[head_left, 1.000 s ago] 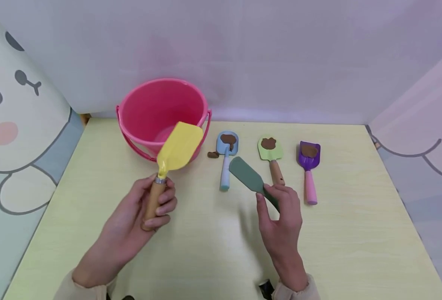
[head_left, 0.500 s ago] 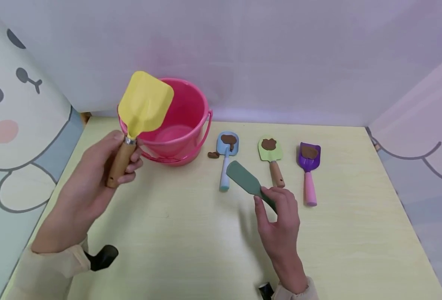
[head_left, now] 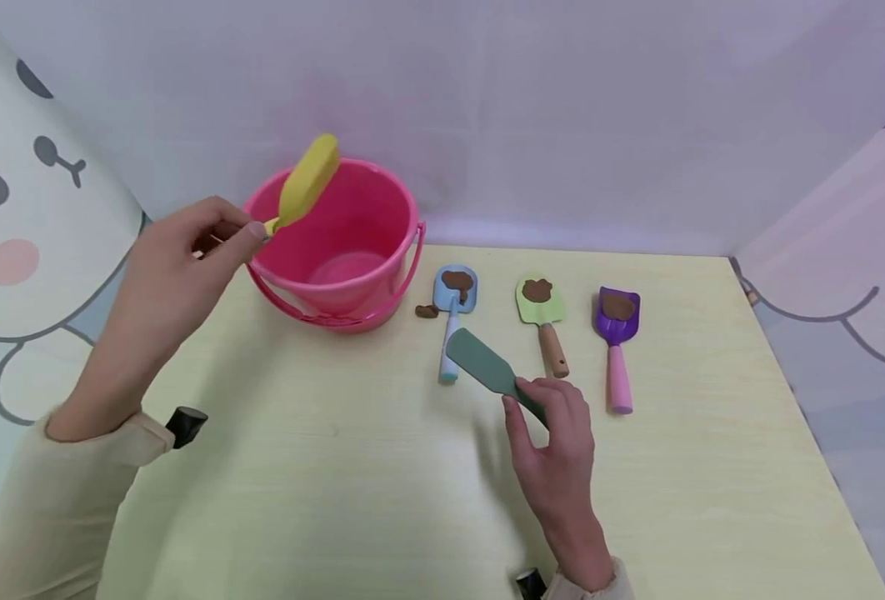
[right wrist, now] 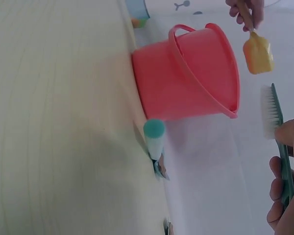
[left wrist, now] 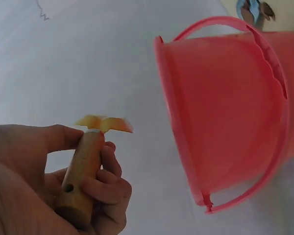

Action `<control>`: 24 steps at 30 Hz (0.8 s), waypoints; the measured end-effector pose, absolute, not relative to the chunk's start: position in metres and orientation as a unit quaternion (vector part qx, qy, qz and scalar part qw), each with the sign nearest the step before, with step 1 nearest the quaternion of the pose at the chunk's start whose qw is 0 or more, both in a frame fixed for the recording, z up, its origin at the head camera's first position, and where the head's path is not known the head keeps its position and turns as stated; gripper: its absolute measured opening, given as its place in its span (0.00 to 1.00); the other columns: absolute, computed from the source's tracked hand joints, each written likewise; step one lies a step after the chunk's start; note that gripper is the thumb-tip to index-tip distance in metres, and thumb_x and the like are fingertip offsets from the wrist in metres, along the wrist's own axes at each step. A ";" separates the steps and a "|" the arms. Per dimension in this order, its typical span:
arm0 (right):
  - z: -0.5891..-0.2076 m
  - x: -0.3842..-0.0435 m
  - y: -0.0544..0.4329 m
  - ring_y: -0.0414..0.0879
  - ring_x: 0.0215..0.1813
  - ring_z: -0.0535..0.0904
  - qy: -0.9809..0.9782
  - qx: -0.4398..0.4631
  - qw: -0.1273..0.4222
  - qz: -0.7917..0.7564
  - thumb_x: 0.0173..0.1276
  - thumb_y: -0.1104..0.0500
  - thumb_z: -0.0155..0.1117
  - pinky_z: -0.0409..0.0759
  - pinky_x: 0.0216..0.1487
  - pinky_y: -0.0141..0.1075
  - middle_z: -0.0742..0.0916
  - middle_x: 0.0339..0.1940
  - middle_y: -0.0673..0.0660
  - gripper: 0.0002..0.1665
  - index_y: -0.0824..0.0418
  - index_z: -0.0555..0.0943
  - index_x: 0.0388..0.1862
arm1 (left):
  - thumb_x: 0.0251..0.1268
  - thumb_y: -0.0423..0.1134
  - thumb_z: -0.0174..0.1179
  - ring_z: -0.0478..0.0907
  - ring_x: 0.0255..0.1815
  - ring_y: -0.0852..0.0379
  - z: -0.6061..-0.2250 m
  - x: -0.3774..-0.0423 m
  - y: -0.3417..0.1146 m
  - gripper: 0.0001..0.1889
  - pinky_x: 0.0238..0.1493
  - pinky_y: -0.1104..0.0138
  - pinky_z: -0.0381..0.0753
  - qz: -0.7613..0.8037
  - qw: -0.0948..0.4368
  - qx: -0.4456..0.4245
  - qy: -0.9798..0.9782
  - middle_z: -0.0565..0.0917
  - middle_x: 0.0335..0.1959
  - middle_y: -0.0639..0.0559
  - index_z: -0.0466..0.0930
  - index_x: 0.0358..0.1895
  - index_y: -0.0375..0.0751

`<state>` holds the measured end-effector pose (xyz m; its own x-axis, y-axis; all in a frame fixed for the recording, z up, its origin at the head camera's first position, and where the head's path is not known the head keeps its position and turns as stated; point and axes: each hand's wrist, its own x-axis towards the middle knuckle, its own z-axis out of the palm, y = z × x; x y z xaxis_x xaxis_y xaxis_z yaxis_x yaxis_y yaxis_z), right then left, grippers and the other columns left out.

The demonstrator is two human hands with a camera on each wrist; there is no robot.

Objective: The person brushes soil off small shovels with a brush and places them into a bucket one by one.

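My left hand [head_left: 176, 279] grips a yellow toy shovel [head_left: 309, 179] by its wooden handle [left wrist: 85, 171], its blade raised edge-on above the left side of the pink bucket [head_left: 363, 204]. The bucket stands upright on the table, and its handle hangs down in front. Between thumb and fingers of my right hand [head_left: 558, 467] is a green brush [head_left: 480, 360], held above the table with its flat back up. Its pale bristles [right wrist: 270, 110] show in the right wrist view, pointing down in the head view and hidden there.
Behind the brush lie a blue shovel [head_left: 450, 342], a light green shovel [head_left: 555, 354] and a purple shovel [head_left: 620, 379] with pink handle, each with brown matter on its blade. A loose brown lump [head_left: 427, 311] sits by the bucket. A pale curtain [head_left: 562, 125] rises behind the table.
My left hand has moved up and left with the yellow shovel and turned it over, blade now edge-on by the bucket's rim. My right hand has drifted slightly left and down with the brush.
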<state>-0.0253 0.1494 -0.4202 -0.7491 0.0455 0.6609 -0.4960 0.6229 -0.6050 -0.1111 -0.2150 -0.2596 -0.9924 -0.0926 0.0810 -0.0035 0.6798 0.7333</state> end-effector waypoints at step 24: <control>-0.424 -0.029 0.151 0.53 0.49 0.79 -0.854 0.135 0.306 0.399 0.66 0.63 0.73 0.73 0.52 0.36 0.84 0.45 0.62 0.17 0.67 0.84 0.52 | 0.66 0.41 0.66 0.66 0.20 0.54 -0.286 -0.202 -0.202 0.14 0.23 0.63 0.67 -0.022 -0.068 -0.154 -0.985 0.70 0.16 0.50 0.72 0.27 0.41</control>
<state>-0.0290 0.1507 -0.4238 -0.7768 0.0141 0.6296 -0.4738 0.6455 -0.5990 -0.2023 -0.2021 -0.2862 -0.9431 0.3074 -0.1263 0.3014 0.9513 0.0650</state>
